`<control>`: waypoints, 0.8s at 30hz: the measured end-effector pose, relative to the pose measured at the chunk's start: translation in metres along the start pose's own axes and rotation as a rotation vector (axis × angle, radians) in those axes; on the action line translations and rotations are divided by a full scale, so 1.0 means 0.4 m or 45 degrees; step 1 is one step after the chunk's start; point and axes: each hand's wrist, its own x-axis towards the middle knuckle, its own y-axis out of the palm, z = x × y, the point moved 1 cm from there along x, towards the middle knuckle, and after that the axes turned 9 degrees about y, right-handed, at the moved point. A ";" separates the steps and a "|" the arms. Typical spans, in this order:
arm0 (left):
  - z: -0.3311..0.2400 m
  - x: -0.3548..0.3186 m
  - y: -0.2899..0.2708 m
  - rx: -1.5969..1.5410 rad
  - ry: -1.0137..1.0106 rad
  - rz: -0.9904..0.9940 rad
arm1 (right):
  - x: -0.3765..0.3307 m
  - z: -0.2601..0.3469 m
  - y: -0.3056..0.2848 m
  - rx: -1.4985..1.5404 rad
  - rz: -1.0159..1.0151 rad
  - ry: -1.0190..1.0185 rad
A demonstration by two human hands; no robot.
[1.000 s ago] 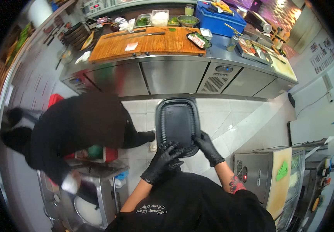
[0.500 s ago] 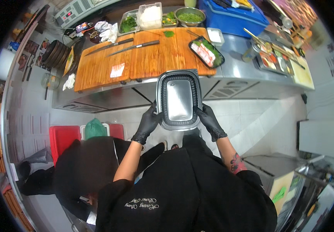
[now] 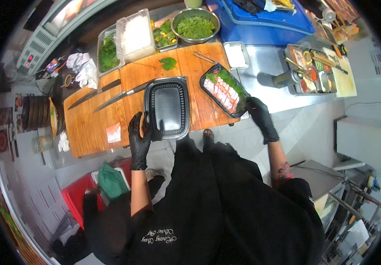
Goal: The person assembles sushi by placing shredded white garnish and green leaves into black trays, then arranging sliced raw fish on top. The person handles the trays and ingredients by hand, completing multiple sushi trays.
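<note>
A black plastic food tray (image 3: 169,108) lies over the front edge of the wooden cutting boards (image 3: 131,95), its near end overhanging. At its lower left corner is my left hand (image 3: 138,143), black-gloved, fingers apart and pointing up along the side. My right hand (image 3: 261,120), also gloved, has its fingertips at the right rim of a second black tray (image 3: 240,113). That tray holds pink-and-white meat slices (image 3: 222,96) beside green leaves (image 3: 228,78). Its fingers appear bent onto the rim, partly hidden.
Two knives (image 3: 106,88) and a pink-white slice (image 3: 113,132) lie on the left boards. Behind stand a tub of white food (image 3: 136,35), a steel bowl of chopped greens (image 3: 195,27) and a blue box (image 3: 261,24). A person in black (image 3: 111,234) is close at left.
The empty tray has gone from both hands, held before my body, to the board at left. My right hand has left it and reached the meat tray. The view has moved closer to the counter.
</note>
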 end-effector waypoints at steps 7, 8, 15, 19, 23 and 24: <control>-0.010 0.155 0.116 -0.394 0.052 0.522 | -0.077 0.051 -0.005 0.017 -0.196 0.375; -0.009 0.173 0.133 -0.336 0.205 0.493 | -0.056 0.097 0.005 -0.003 -0.122 0.433; 0.045 0.116 0.221 0.055 0.203 0.834 | 0.181 0.428 0.272 0.172 0.329 -0.158; 0.013 0.116 0.096 -0.382 0.042 0.571 | 0.513 0.591 0.416 0.297 0.495 -0.422; -0.094 0.061 -0.109 -0.640 -0.455 0.179 | 0.874 0.697 0.689 -0.098 0.161 -0.819; -0.098 0.021 -0.141 -0.615 -0.492 0.038 | 0.874 0.759 0.711 -0.391 0.157 -0.651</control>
